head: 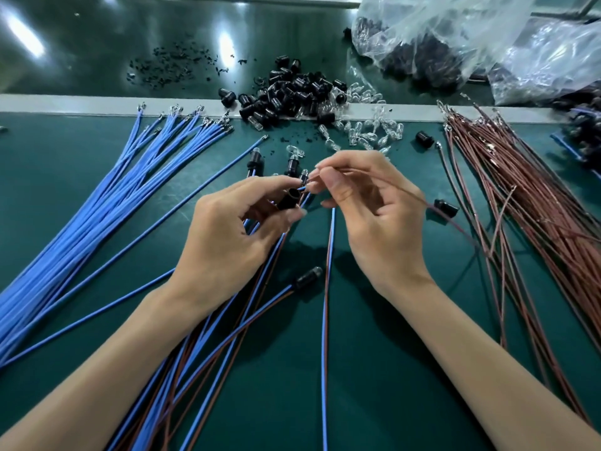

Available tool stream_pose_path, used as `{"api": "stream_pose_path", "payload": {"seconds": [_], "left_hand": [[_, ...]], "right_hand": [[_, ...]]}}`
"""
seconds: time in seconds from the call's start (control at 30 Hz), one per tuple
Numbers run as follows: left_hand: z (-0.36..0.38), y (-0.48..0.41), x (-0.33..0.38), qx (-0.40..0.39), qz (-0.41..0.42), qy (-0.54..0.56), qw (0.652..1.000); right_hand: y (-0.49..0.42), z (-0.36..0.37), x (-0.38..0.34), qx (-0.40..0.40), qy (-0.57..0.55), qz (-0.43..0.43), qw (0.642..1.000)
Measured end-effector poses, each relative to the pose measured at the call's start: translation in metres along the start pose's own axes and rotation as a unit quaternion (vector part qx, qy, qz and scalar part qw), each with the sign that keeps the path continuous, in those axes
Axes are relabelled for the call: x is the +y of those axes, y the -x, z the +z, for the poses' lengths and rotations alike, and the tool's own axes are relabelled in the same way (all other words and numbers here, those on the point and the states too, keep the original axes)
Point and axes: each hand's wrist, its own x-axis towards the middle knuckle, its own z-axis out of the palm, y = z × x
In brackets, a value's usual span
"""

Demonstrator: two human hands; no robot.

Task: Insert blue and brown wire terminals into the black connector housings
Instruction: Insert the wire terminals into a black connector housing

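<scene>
Housing pinched by left hand; right hand pinches brown wire.

A dark green mat is covering the bench across the lower frame. A pale strip is running left to right across the upper third, dividing the mat from a glossier dark green surface. That surface is reflecting overhead light as bright white patches in the upper left and upper centre. A pale rail is edging the top.
</scene>
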Motion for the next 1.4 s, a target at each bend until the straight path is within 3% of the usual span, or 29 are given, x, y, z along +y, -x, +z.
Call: {"api": "stream_pose_path", "payload": {"seconds": [0.33, 0.7, 1.17, 1.4], "left_hand": [[0.0015, 0.0004, 0.0012, 0.005, -0.013, 0.002, 1.000], [0.0004, 0.0006, -0.0005, -0.008, 0.031, -0.010, 0.999], [-0.0002, 0.0012, -0.0032, -0.027, 0.007, -0.004, 1.000], [0.0001, 0.0015, -0.0014, -0.036, 0.014, -0.017, 0.999]], "right_hand": [[0.0022, -0.0008, 0.0043, -0.043, 0.027, 0.041, 0.998], [0.0009, -0.0007, 0.0029, -0.045, 0.003, 0.055, 0.997], [-0.0011, -0.0044, 0.0033, -0.096, 0.036, 0.110, 0.989], [-0.0005, -0.0023, 0.0042, -0.067, 0.014, 0.121, 0.990]]}}
